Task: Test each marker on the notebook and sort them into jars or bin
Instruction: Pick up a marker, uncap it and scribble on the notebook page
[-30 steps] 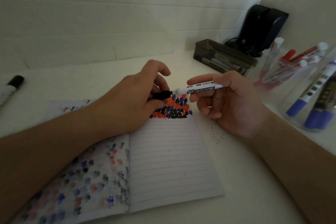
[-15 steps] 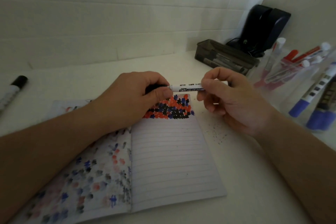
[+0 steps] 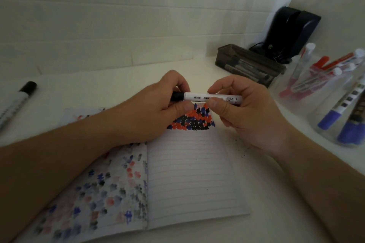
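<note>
A white marker with a black cap [image 3: 199, 97] lies level between both hands, just above the open lined notebook [image 3: 189, 179]. My left hand [image 3: 156, 112] grips the black cap end. My right hand [image 3: 243, 108] pinches the white barrel between thumb and fingers. The cap sits on the marker. Red, blue and black test marks [image 3: 193, 120] cover the top of the right page, and faded marks spread over the left page.
Another black-capped marker [image 3: 17, 100] lies at the far left of the white table. A dark bin [image 3: 248, 64] with markers stands at the back right before a black device [image 3: 290, 31]. Clear jars hold red markers [image 3: 320, 73] and blue markers [image 3: 343, 116] at the right.
The cap, held apart from the marker a second ago, is now pushed onto its tip. Both hands have closed in together above the notebook's top edge.
</note>
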